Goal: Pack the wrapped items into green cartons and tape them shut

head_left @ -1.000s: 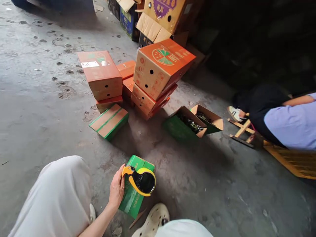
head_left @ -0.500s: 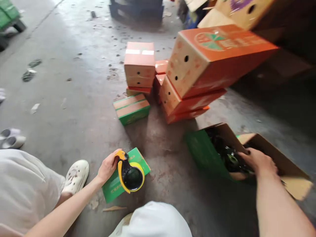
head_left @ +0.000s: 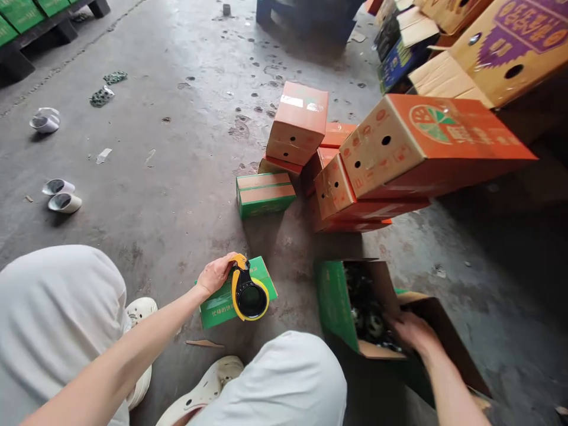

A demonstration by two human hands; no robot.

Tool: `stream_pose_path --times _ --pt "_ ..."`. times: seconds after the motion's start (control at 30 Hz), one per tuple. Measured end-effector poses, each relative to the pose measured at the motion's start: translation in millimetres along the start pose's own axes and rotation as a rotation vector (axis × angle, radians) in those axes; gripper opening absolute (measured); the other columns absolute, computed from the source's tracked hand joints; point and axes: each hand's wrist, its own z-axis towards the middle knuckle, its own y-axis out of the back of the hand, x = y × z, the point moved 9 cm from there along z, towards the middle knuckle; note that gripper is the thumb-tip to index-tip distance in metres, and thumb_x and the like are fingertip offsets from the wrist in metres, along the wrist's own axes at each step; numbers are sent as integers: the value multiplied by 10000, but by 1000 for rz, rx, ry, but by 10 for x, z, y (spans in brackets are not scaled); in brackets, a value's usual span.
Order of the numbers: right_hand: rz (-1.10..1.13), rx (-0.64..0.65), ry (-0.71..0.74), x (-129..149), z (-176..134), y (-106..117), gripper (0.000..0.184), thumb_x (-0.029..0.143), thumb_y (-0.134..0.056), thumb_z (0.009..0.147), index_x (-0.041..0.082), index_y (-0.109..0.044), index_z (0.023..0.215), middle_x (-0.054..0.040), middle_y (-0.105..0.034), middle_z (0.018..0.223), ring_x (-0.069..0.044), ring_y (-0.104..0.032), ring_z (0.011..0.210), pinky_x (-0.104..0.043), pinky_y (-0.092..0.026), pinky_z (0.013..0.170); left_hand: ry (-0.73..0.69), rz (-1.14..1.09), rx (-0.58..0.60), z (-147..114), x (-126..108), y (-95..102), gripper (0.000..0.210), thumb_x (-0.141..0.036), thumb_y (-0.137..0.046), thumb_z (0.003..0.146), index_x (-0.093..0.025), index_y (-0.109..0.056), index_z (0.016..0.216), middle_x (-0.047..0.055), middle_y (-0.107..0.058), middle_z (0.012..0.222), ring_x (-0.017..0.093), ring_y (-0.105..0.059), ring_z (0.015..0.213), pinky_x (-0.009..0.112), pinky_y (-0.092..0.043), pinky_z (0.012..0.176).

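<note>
My left hand (head_left: 215,276) is closed on the orange-and-black handle of a tape dispenser (head_left: 237,299), which has a large dark ring with a yellow rim. The dispenser is held over a flat green carton (head_left: 217,310) on the floor. At the right, my right hand (head_left: 415,332) grips the near end of the upright cardboard flap of an open green box (head_left: 332,302); some of its fingers are hidden. Dark, glossy items that I cannot make out fill this box. A second open box (head_left: 461,355) stands against it, under my right forearm.
Ahead lies a closed green box (head_left: 266,201). Orange cartons (head_left: 394,148) are stacked behind it, with a smaller orange stack (head_left: 297,124) beside them. More cartons (head_left: 523,47) lean at the upper right. Loose shoes (head_left: 64,198) lie on the left floor.
The view has swung left, and most things appear further right in it. My right hand has come nearer along the open box's flap. The left hand still holds the tape dispenser over the carton.
</note>
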Motion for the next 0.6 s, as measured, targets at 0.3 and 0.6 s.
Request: stream_pose_path --times 0.3,0.6 --pt "134 169 -85 528 -1541 -703 349 481 -507 919 283 -683 691 -125 -772 873 -372 -754 988 -403 -532 775 170 23 192 9 -16 -22 418 -332 -392 1072 -357 -576 1446 0 -753 1233 216 -734 1007 310 -508 940" --pt "401 157 -307 825 -2245 -709 222 435 -604 726 306 -682 563 -105 -748 695 -404 -764 972 -427 -569 746 208 90 346 51 -95 36 449 -377 -327 1107 -379 -497 1523 43 -791 1079 245 -751 975 319 -503 888"
